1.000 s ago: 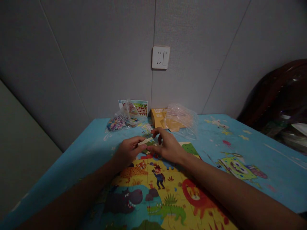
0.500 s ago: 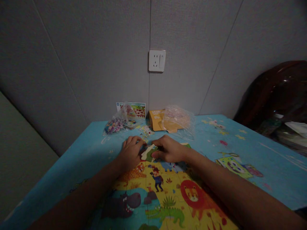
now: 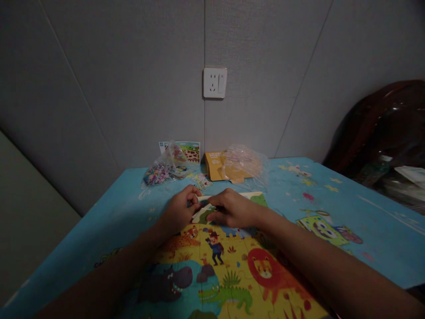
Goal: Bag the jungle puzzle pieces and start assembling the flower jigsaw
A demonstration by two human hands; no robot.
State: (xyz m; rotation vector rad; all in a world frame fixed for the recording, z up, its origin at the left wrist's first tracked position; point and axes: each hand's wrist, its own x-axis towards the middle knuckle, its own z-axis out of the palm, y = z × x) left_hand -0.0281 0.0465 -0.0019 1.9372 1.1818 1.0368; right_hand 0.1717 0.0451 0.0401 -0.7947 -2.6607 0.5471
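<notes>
A colourful animal jigsaw puzzle (image 3: pixel 229 270) with a lion, a hippo and a crocodile lies on the blue table (image 3: pixel 116 212). At its far edge a cream and green puzzle piece (image 3: pixel 202 212) sits between my two hands. My left hand (image 3: pixel 179 212) has its fingers curled on the piece's left side. Pressing on the piece's right side is my right hand (image 3: pixel 232 209), fingers bent down. Both hands pinch the same piece against the puzzle's top row.
Behind the hands lie a clear bag of loose pieces (image 3: pixel 162 170), a picture card (image 3: pixel 186 150) leaning on the wall, an orange box (image 3: pixel 217 165) and crumpled clear plastic (image 3: pixel 247 163). A wall socket (image 3: pixel 214 82) is above. A dark bulky object (image 3: pixel 381 133) stands at the right.
Both hands lowered the piece from a raised pinch to flat on the puzzle's far edge. My right hand's fingers closed down over it. The view shifted slightly.
</notes>
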